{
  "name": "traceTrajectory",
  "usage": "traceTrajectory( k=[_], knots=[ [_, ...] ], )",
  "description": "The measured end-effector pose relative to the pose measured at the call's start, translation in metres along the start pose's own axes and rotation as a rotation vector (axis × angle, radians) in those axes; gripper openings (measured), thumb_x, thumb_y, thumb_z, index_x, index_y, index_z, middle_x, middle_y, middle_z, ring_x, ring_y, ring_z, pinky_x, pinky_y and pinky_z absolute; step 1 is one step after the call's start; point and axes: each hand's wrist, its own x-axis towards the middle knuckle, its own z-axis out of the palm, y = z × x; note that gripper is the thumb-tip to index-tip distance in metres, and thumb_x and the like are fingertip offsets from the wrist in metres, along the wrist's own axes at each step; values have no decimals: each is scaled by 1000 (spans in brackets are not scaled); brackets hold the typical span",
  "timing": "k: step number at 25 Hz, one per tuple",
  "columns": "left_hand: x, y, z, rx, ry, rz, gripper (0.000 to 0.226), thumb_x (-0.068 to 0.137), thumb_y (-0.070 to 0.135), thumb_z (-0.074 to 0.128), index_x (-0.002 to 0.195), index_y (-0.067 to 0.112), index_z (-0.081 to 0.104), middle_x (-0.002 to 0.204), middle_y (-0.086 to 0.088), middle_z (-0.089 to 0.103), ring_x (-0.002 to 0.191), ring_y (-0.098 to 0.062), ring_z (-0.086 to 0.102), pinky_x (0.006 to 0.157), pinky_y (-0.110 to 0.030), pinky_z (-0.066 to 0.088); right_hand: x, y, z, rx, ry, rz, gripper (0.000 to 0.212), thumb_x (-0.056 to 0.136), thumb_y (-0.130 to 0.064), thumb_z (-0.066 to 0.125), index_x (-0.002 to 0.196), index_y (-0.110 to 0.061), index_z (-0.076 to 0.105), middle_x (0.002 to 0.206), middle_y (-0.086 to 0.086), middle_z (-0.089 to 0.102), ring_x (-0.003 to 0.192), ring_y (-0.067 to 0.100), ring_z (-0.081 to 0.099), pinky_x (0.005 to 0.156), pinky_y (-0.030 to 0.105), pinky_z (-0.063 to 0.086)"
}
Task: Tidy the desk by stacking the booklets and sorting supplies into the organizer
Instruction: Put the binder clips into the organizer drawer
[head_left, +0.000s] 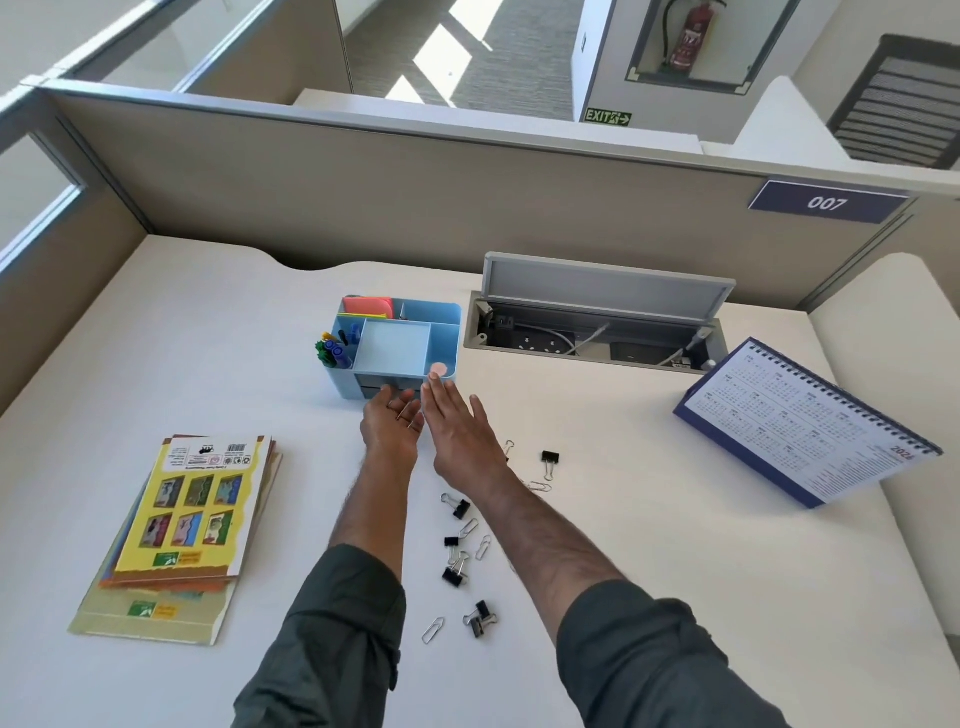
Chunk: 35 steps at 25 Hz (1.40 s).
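I am looking down at a white counter (156, 322) with both my hands stretched toward a light blue organizer (400, 343) standing at the far middle. My left hand (392, 426) lies palm up, fingers loosely cupped, with a few paper clips (408, 415) resting in the palm; it is not clenched around them. My right hand (454, 431) is flat with straight fingers, its fingertips just at the organizer's near right corner, holding nothing that I can see. Pens (335, 348) already stand in the organizer's left compartments and coloured notes (366, 305) in a far one. The booklets (182, 525) sit stacked at the near left, so that part looks done. More paper clips and black binder clips (457, 574) are scattered on the counter between and beside my forearms. I judge the step in hand is dropping clips into the organizer; next I would tip the left palm over an open compartment, then gather the remaining clips. A desk calendar (810, 421) stands at the right.
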Motion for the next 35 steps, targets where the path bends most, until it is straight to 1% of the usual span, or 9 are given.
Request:
traceTrajectory(
  k=[5, 10, 13, 16, 18, 20, 23, 29, 35],
  knots=[
    [-6, -4, -9, 39, -63, 0, 51, 93, 43, 66, 131, 9, 58, 117, -9, 66, 103, -23, 64, 81, -31, 52, 0, 4, -4, 33, -15, 2, 81, 90, 3, 45, 157, -13, 3, 166, 3, -6, 152, 20, -5, 123, 47, 8],
    [-18, -9, -31, 119, -14, 16, 34, 89, 39, 75, 103, 11, 62, 85, -4, 63, 68, -16, 57, 66, -28, 47, 0, 5, -5, 43, -13, -2, 81, 90, 3, 45, 157, -14, 2, 166, 3, -4, 153, 20, -2, 123, 47, 9],
    [-24, -11, -47, 141, -21, 12, 30, 89, 39, 75, 97, 14, 61, 80, -2, 62, 64, -16, 57, 62, -27, 46, 0, 5, -6, 52, -12, -3, 83, 89, 3, 47, 158, -14, 4, 166, 3, -2, 153, 21, 1, 122, 47, 11],
    [-29, -12, -56, 170, -28, 12, 29, 89, 40, 73, 98, 15, 60, 81, -1, 63, 65, -16, 58, 61, -27, 46, 2, 4, -9, 95, -6, -12, 82, 86, 5, 49, 157, -12, 11, 166, 4, 5, 151, 23, 14, 120, 46, 22],
    [-32, -12, -58, 188, -38, 8, 31, 90, 41, 72, 100, 15, 61, 84, -2, 65, 69, -17, 60, 64, -28, 48, 1, 4, -11, 108, 2, -20, 82, 86, 5, 50, 157, -11, 13, 166, 4, 7, 145, 24, 28, 112, 44, 35],
    [-34, -12, -58, 215, -44, 7, 32, 91, 41, 71, 105, 14, 62, 90, -3, 67, 76, -18, 62, 69, -29, 49, -1, 4, -13, 131, -7, -11, 83, 86, 5, 51, 157, -13, 11, 166, 1, 3, 138, 24, 39, 97, 38, 46],
    [-36, -10, -58, 233, -59, 8, 32, 92, 40, 70, 110, 15, 63, 99, -4, 69, 82, -19, 64, 72, -30, 50, -7, 6, -11, 123, -14, -43, 84, 86, 7, 47, 157, -15, 10, 166, -2, -3, 141, 23, 35, 77, 33, 45],
    [-39, -9, -63, 288, -79, -3, 30, 94, 43, 67, 113, 20, 65, 110, -6, 71, 98, -24, 66, 85, -35, 50, -36, 35, 12, 102, -21, 21, 78, 82, 8, 43, 154, -13, 23, 160, 4, 25, 131, 30, 43, 95, 43, 46],
    [-47, -11, -75, 307, -121, -8, 31, 95, 42, 64, 117, 20, 62, 105, -5, 71, 87, -20, 65, 75, -32, 49, -63, 82, 19, 46, 81, 181, 57, 82, 6, 48, 138, -8, 50, 134, 7, 54, 119, 31, 53, 87, 42, 45]
  ],
)
